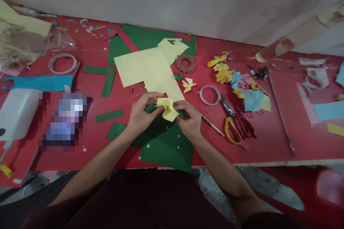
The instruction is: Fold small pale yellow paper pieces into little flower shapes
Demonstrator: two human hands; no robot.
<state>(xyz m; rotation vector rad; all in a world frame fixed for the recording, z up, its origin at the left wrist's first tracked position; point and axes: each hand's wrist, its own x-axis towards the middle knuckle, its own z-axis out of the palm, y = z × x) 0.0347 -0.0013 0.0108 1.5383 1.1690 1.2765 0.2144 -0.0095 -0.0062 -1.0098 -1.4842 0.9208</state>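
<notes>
My left hand (141, 112) and right hand (189, 118) both pinch a folded yellow paper (168, 109), fingers closed on it, held just above the green sheet (166, 146) near the surface's (268, 143) front edge. Just behind lies a larger yellow sheet (146, 68). To the right I see a tape ring (210, 94), then scissors (238, 125), and paper flowers (233, 78) beyond.

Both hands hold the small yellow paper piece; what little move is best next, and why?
Probably press the next fold flat: the yellow paper piece is only loosely creased, pinched between the left hand and right hand above the green sheet.
</notes>
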